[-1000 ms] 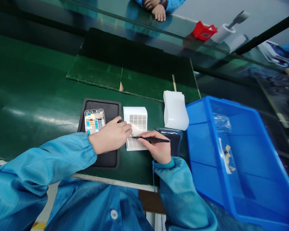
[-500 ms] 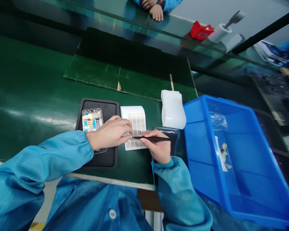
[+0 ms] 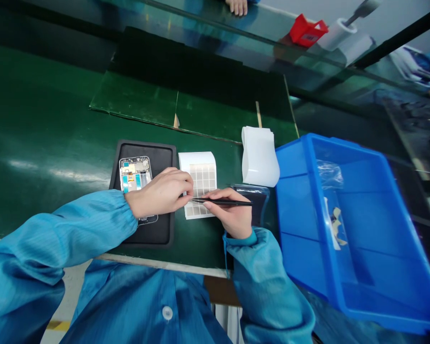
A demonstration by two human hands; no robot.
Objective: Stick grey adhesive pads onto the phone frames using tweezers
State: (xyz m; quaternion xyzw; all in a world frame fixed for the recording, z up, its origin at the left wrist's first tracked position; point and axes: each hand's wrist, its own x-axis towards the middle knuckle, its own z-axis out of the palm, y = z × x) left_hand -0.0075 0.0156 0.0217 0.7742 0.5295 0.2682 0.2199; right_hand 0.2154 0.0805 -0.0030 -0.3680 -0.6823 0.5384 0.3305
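Head view, left to right: a blue sleeve (image 3: 75, 234) reaches in over the green table (image 3: 39, 143). A black tray (image 3: 161, 231) lies on the table, and an open phone frame (image 3: 134, 171) lies in the tray's left half, its lower end hidden under the wrist. The left hand (image 3: 161, 193) crosses the tray with its fingers pressed together, and its fingertips rest on the left edge of the sticker sheet (image 3: 202, 174). That white sheet, printed with a grid of squares, lies flat on the table just beside the tray's right side.

The right hand (image 3: 232, 217) pinches thin black tweezers (image 3: 224, 202) between thumb and fingers. The tweezers lie nearly level, and their tips touch the sheet's lower part, close to the left fingertips. A dark plastic bag (image 3: 261, 198) lies partly under the right hand. Behind it stands a curled white liner strip (image 3: 260, 157), just beside the blue bin (image 3: 344, 267). Inside the bin lie a clear bag (image 3: 329, 174) and a few pale scraps (image 3: 336, 229). At the far edge sit a red holder (image 3: 306, 32) and a white roll (image 3: 337, 34), with another person's hand (image 3: 238, 5) at the top.
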